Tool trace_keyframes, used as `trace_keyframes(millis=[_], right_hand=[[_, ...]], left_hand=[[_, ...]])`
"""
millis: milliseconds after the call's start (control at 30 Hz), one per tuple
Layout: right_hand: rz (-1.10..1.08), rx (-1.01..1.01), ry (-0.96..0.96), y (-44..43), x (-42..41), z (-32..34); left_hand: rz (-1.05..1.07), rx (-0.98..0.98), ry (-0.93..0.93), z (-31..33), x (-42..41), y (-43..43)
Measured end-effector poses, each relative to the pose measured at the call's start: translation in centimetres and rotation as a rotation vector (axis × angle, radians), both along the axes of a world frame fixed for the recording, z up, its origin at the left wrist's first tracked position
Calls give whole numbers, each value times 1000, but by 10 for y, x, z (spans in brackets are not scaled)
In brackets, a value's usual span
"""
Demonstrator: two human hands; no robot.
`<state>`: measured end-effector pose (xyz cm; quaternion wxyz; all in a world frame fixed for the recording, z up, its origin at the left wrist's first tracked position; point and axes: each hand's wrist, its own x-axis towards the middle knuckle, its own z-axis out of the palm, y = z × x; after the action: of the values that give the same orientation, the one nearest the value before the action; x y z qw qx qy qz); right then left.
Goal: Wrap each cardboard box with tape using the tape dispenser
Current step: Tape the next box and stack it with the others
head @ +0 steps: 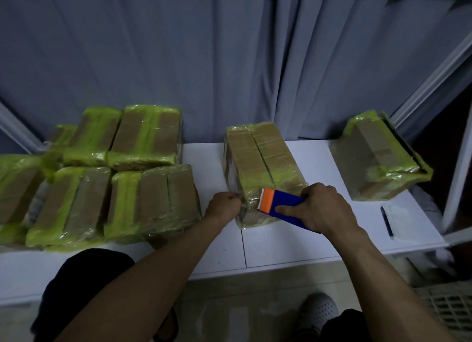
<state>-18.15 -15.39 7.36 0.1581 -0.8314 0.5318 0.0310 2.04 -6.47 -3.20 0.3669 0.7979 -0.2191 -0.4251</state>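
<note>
A cardboard box (260, 163) with yellow-green tape stands on the white table (301, 244) in the middle. My right hand (324, 209) grips a blue tape dispenser (283, 205) with an orange cutter end, held against the box's near face. My left hand (224, 205) is curled at the box's near left corner and pinches the clear tape end stretched from the dispenser's cutter. The tape roll itself is hidden under my right hand.
Several taped boxes (143, 142) are piled on the table's left half. Another taped box (378, 157) sits at the right back. A dark pen (387, 221) lies on a sheet near the right edge. Grey curtains hang behind; a crate (449, 308) stands on the floor.
</note>
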Motion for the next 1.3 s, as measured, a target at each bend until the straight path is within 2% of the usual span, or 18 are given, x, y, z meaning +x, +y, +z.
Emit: trace_keyframes(millis=[167, 233, 300, 333, 467, 533, 567, 667, 767, 833, 933, 1200, 1300], right_hand=[[-8, 12, -13, -3, 1, -1], [-10, 24, -19, -4, 2, -2], [-15, 34, -27, -4, 2, -3], [-16, 39, -29, -4, 2, -3], [-37, 47, -51, -4, 0, -5], [-43, 55, -65, -5, -1, -7], [-44, 59, -69, -5, -1, -7], [-51, 59, -86, -4, -2, -11], [-55, 63, -96, -5, -4, -13], [-54, 69, -102, -6, -5, -16], [-54, 77, -108, -5, -7, -17], [-16, 68, -95, -4, -9, -16], [-11, 115, -127, -2, -13, -8]], left_hand=[[-51, 25, 164, 3, -1, -2], [-25, -74, 52, -1, -3, 2], [99, -180, -77, -6, -7, 7], [106, -187, -80, -9, -9, 8], [-17, -148, 215, -24, -11, 3], [-69, -143, 247, -44, -4, -3], [-132, -137, 223, -34, -6, -1], [-197, -175, 85, 2, -16, 11], [-133, -345, -263, 6, -13, 19], [-277, -489, -463, 2, -8, 21], [-436, -529, -668, -3, -1, 19], [-554, -592, -1021, 0, 7, 10], [-577, -570, -1050, -1, 11, 7]])
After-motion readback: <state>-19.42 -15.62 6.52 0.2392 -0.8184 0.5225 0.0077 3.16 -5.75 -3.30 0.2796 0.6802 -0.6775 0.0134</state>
